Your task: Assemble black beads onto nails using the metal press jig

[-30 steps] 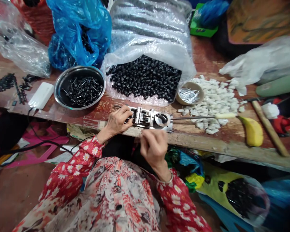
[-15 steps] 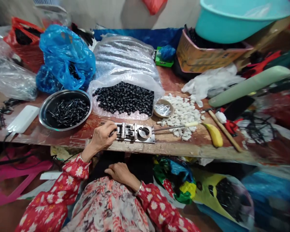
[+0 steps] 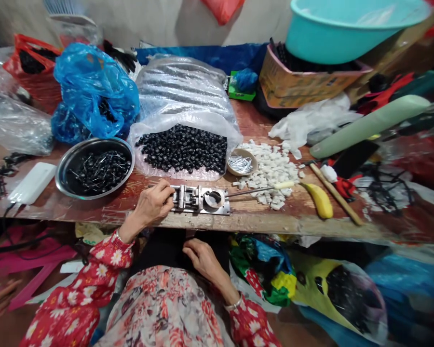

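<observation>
Showing, nearest first, the right hand (image 3: 204, 258) lying open and empty over the dark lap, while the left hand (image 3: 152, 202) curls at the left end of a slotted steel jig (image 3: 198, 200) on the wooden worktop (image 3: 249, 222), its fingers hiding whether they clamp anything. Just beyond sit a steel bowl (image 3: 94, 140) of pinned black parts and a plastic bag (image 3: 181, 123) of black beads, each piece too small to make out.
</observation>
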Available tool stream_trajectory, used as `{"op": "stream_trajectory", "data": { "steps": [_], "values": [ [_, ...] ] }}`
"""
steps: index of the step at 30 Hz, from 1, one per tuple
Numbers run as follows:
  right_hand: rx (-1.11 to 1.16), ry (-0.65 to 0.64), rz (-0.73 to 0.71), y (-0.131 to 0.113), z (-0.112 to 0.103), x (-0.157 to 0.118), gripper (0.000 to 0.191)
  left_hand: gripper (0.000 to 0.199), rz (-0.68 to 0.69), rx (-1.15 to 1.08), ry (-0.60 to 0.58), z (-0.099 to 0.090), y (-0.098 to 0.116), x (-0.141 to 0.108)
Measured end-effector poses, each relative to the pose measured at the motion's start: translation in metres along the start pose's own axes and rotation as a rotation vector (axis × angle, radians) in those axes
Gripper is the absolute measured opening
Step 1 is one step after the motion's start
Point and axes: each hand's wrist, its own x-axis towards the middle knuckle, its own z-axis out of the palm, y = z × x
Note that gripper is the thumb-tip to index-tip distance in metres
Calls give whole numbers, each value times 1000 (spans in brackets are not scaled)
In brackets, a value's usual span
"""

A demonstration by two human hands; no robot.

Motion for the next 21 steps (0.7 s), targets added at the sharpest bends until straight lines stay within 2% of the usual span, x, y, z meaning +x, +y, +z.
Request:
{"op": "stream_trajectory", "data": {
  "steps": [7,12,17,21],
  "values": [
    [40,-6,-32,-4,7,6,18,15,-80,-41,-21,0,2,-2],
    [66,-6,-31,-1,11,2,20,15,-16,18,-38,-7,2,1],
    [94,-8,-37,2,16,1,20,12,16,126,-112,-16,8,5],
    [84,-24,-53,3,22,2,19,10,59,183,-181,-15,13,6]
  ]
}}
